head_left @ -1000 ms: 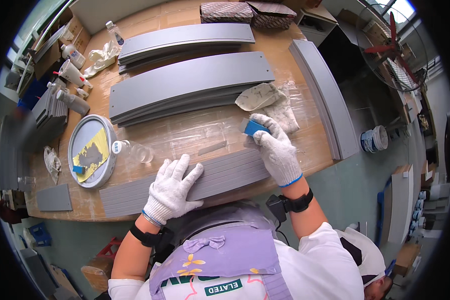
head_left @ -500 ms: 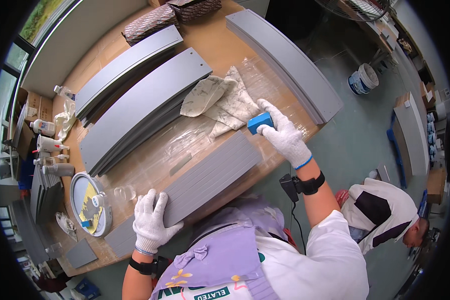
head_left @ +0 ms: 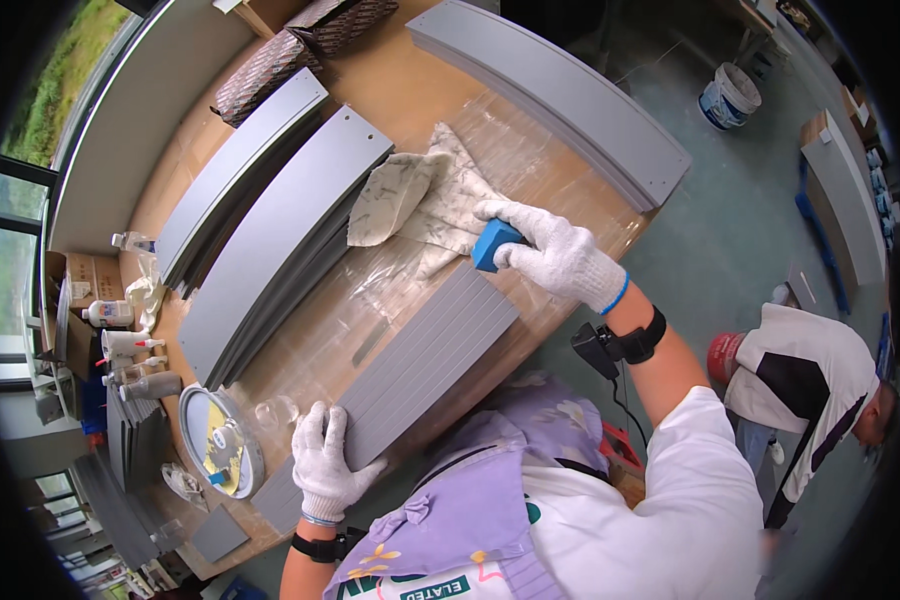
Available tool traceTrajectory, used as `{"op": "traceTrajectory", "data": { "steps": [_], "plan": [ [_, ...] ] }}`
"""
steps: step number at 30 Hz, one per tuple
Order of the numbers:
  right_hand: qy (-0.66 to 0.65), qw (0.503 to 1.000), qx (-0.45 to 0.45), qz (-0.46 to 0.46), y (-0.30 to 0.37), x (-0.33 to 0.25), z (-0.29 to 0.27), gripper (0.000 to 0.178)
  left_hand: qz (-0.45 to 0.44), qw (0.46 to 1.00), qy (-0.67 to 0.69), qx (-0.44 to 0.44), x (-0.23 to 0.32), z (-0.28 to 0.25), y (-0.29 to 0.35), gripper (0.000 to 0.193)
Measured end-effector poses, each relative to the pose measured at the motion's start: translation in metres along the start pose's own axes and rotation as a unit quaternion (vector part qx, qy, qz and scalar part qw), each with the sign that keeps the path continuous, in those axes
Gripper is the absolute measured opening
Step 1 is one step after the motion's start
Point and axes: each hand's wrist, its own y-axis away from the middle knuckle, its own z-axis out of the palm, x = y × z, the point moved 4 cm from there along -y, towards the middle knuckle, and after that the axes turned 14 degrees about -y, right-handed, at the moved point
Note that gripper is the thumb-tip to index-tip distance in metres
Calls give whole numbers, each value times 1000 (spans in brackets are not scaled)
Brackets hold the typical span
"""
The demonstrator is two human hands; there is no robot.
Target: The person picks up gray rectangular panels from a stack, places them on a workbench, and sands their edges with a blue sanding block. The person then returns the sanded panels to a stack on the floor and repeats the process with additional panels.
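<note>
My right hand [head_left: 562, 262], in a white knit glove, grips a blue block [head_left: 495, 246] between thumb and fingers. The block is just over the far right end of a long grey grooved panel [head_left: 432, 352]. My left hand [head_left: 330, 468], gloved too, lies flat across the panel's near left part, its thumb spread toward the right. Beyond the blue block, a crumpled, stained white cloth [head_left: 420, 200] lies partly against a stack of curved grey panels [head_left: 280, 225].
More curved panels [head_left: 560, 90] lie at the table's far right. A round lid with yellow smears [head_left: 255, 440] and several bottles [head_left: 110, 314] stand at left. On the floor are a white bucket [head_left: 730, 97] and a bending co-worker [head_left: 805, 390].
The view has swung, so the scene sits turned and shifted. The blue block has tilted in my right hand and stays at the panel's far end; my left hand stays on the panel.
</note>
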Motion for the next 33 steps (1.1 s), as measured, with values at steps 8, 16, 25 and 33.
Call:
{"op": "traceTrajectory", "data": {
  "steps": [8, 16, 25, 33],
  "plan": [
    [128, 991, -44, -7, 33, 3, -4, 55, -5, 1000, -12, -13, 2, -1, -2, 108],
    [49, 998, 32, -24, 28, 12, 10, 52, 1, 1000, -18, -6, 2, -1, -2, 110],
    [40, 997, 60, -9, 95, 9, -14, 56, 4, 1000, -22, -4, 0, 3, 1, 115],
    [26, 993, 60, -95, 52, 20, 11, 54, 6, 1000, -18, -6, 0, 4, 2, 115]
  ]
}}
